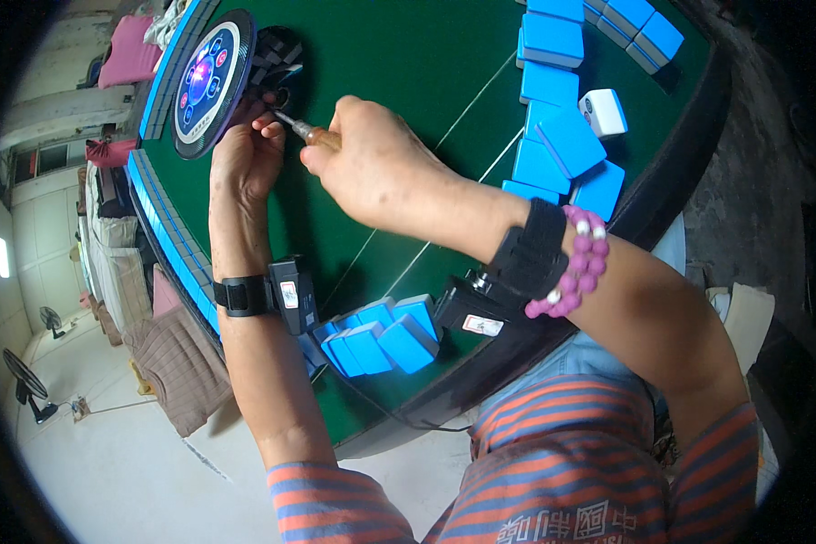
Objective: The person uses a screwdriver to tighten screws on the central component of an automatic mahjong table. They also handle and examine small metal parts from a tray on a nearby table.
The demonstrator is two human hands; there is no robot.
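My right hand (372, 159) is closed round the brownish handle of a screwdriver (314, 135). Its metal shaft points up and left, toward the fingers of my left hand (245, 163). Those fingers are curled beside the round control panel (231, 109) of a mahjong table; whatever they grip is hidden. The panel stands tilted on edge, with a lit purple centre and buttons round it. Just right of it, the dark opening (276, 59) in the table's middle shows black parts, too shadowed to make out.
Blue-backed mahjong tiles (549, 86) lie along the right of the green tabletop (381, 54), one showing its white side (603, 112). More tiles (381, 335) sit near the front edge. A tile row (168, 213) lines the left side. Black devices are strapped to both wrists.
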